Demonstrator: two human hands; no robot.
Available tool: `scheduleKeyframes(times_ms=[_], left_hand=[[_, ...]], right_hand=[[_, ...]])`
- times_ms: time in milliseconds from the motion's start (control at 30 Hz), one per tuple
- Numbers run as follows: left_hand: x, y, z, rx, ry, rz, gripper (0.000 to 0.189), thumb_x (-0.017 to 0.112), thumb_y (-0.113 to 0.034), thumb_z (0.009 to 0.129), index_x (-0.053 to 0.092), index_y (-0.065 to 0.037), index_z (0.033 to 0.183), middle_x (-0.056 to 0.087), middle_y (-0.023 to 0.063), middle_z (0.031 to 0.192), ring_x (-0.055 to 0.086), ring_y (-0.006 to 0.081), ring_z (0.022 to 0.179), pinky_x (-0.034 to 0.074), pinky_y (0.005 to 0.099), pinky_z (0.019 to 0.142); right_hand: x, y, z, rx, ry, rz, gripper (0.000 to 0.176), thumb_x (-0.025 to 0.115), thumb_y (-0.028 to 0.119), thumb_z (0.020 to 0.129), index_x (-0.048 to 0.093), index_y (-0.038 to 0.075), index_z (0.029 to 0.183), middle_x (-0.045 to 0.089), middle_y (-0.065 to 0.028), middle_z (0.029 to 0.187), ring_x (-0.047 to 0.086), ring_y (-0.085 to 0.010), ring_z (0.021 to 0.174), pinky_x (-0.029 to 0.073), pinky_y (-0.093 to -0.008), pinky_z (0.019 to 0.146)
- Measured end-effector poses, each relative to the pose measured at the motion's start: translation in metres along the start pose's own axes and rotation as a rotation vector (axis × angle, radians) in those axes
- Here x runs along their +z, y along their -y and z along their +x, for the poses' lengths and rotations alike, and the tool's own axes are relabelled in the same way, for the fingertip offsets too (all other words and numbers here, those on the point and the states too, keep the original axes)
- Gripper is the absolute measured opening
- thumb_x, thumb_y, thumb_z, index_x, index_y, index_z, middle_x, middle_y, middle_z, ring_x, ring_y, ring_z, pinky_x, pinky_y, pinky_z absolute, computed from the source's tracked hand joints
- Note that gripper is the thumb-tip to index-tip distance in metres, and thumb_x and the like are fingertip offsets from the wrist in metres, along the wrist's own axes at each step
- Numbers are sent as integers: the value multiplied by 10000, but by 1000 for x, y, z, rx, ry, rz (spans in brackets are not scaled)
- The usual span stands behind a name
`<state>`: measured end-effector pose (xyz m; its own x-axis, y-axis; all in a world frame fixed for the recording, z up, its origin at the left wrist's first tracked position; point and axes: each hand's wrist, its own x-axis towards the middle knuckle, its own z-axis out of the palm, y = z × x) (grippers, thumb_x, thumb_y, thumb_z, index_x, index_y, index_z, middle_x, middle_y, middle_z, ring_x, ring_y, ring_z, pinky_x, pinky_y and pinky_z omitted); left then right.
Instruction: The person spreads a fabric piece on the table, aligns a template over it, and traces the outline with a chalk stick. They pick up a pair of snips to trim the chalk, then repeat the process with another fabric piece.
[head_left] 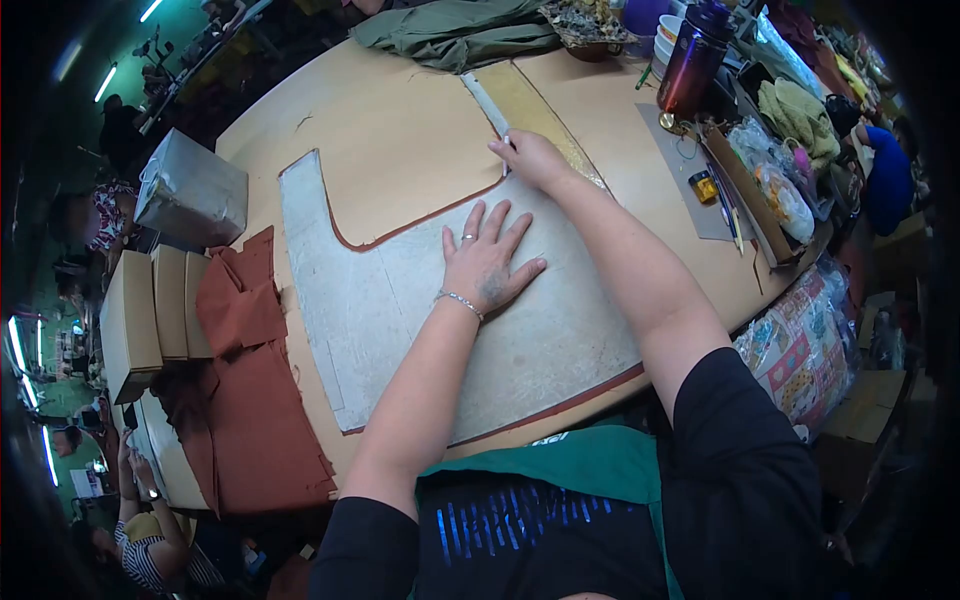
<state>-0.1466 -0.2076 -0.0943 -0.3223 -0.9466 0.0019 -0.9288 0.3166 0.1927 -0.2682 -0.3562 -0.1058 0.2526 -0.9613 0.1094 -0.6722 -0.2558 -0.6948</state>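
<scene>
A large grey pattern template (400, 310) with a U-shaped cutout lies flat on the table. Rust-brown fabric (590, 395) shows as a narrow border under its edges. My left hand (487, 262) rests palm down on the template, fingers spread, with a ring and a bracelet on it. At the right inner edge of the cutout, my right hand (532, 160) is closed around a thin white pen-like stick (506, 156). The stick's tip touches or nearly touches that edge; its exact kind cannot be made out.
Folded rust-brown fabric (265, 430) and cardboard boxes (130, 315) lie at the left, near a silver-grey box (195, 190). Dark green cloth (455, 35) lies at the back. At the right stand a dark bottle (693, 60) and a cluttered cardboard tray (745, 195). Other people are at the left.
</scene>
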Motion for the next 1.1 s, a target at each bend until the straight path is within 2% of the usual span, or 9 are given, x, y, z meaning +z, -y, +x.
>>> scheduleKeyframes(times_ms=[233,433,567,633,700,800,933,1033,1100], left_hand=[[-5,-1,1,-5,18,-30,610,446,-547,769,359,-226,1279,233,62,1373,136,285,1285,145,615,951],[-8,0,4,-4,55,-49,609,456,-540,766,360,-228,1280,237,70,1370,136,306,1280,138,621,945],[-12,3,6,33,73,-63,610,477,-535,756,370,-232,1274,235,68,1371,140,306,1277,141,623,939],[-15,13,16,83,78,-119,536,480,-466,785,399,-224,1256,297,59,1346,218,285,1253,141,586,962],[-13,33,39,141,105,-187,482,476,-414,807,418,-213,1241,334,48,1328,262,273,1235,145,564,973],[2,58,113,4,-150,-253,394,459,-298,838,444,-174,1212,363,26,1313,281,279,1227,153,568,968],[-2,72,191,-153,-62,-29,483,382,-421,842,336,-238,1286,249,0,1379,187,287,1273,133,617,952],[-4,73,202,-168,2,28,532,333,-496,831,263,-291,1316,175,-26,1406,144,290,1288,123,631,948],[-6,74,201,-164,32,34,548,322,-518,824,238,-310,1324,153,-34,1412,134,293,1291,120,635,946]], right_hand=[[-4,-8,67,-61,-7,-107,365,493,346,817,569,-9,856,600,-186,825,569,-331,815,430,-404,726],[17,-13,135,-139,-169,-28,345,506,370,806,567,38,879,591,-172,903,552,-332,854,428,-408,724],[21,-31,166,-128,-335,238,317,565,363,779,591,53,843,604,-133,789,565,-274,720,436,-354,659],[20,-41,170,-39,-460,514,304,592,350,768,603,50,819,602,-112,721,557,-229,649,435,-322,622],[21,-47,170,4,-542,544,289,595,325,778,614,38,804,590,-97,659,540,-183,599,431,-289,592],[19,-46,168,3,-644,556,294,580,317,790,613,25,800,596,-114,667,556,-207,603,437,-302,595],[20,-48,171,21,-605,513,327,557,348,794,612,27,772,603,-159,708,582,-285,657,443,-351,615],[24,-52,188,4,-456,302,378,538,398,787,612,29,760,601,-172,736,579,-323,701,442,-381,631],[16,-36,191,122,-326,256,400,512,431,785,623,48,814,610,-168,810,575,-335,805,442,-396,716]])
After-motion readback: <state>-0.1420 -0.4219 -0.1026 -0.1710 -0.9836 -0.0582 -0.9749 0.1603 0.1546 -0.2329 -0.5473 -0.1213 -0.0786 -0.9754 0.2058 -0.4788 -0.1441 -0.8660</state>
